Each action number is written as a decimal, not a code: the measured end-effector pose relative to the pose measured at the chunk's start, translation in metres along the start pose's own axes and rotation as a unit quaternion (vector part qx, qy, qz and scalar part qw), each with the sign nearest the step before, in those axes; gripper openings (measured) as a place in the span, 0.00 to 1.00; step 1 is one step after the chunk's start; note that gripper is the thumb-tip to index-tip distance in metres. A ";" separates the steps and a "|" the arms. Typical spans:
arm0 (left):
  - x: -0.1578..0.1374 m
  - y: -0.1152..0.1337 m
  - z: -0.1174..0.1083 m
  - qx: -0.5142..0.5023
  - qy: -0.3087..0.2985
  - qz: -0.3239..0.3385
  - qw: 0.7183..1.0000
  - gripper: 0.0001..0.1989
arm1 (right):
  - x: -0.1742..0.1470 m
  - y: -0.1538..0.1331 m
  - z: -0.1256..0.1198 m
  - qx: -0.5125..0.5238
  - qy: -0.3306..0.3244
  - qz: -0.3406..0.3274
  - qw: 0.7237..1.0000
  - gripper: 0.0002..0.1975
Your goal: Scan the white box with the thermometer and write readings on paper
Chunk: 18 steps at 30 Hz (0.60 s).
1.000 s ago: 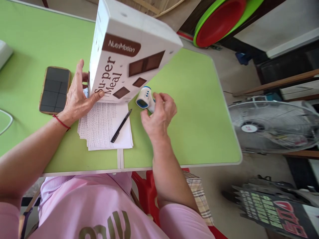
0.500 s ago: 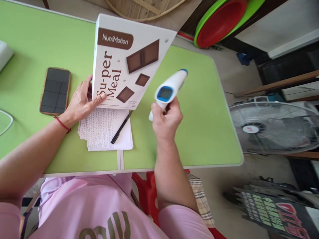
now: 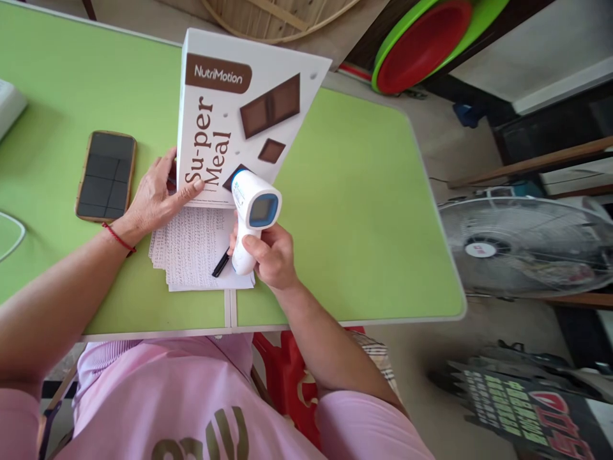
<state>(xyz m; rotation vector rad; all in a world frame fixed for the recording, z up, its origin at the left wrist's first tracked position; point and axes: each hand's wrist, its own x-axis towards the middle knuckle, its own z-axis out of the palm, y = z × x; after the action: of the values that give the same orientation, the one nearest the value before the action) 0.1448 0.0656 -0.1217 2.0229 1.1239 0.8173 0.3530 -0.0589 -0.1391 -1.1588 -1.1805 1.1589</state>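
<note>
My left hand [image 3: 160, 191] grips the lower left corner of a white box [image 3: 272, 57] printed "NutriMotion Su-per Meal", its thumb on the front face. The box is tilted up above the green table. In my right hand [image 3: 272, 255] is a white and blue infrared thermometer [image 3: 253, 204], held by its handle, its small screen turned toward me. The thermometer's head points at the box's lower part and covers some of the printed chocolate pieces. Under both lie handwritten paper sheets [image 3: 186, 255] with a black pen [image 3: 221, 263], partly hidden by the thermometer.
A phone [image 3: 106, 176] in a brown case lies on the green table [image 3: 364, 211], left of my left hand. A white cable [image 3: 16, 230] and a white object [image 3: 9, 105] are at the left edge. Beyond the table's right end stands a fan [image 3: 517, 246].
My right hand has brought the thermometer left and toward me, from beside the box to in front of its lower edge. The box in my left hand has shifted only slightly.
</note>
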 end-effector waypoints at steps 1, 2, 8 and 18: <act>0.000 0.000 0.000 -0.001 0.002 -0.002 1.000 0.46 | 0.000 0.001 0.000 0.000 -0.002 0.007 1.000 0.22; 0.000 0.000 0.000 -0.001 0.004 -0.002 1.000 0.46 | 0.000 0.001 0.000 0.002 -0.004 0.011 1.000 0.22; 0.002 -0.002 0.001 0.003 0.012 0.023 1.000 0.43 | 0.000 0.000 -0.001 0.017 -0.002 -0.007 1.000 0.20; 0.003 -0.016 0.009 -0.041 0.057 0.058 0.996 0.36 | -0.001 0.000 -0.001 0.009 0.014 0.013 1.000 0.21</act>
<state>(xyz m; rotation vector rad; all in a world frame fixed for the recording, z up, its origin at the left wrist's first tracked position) 0.1456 0.0728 -0.1390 2.0096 1.0239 1.0328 0.3542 -0.0595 -0.1387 -1.1763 -1.1338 1.1676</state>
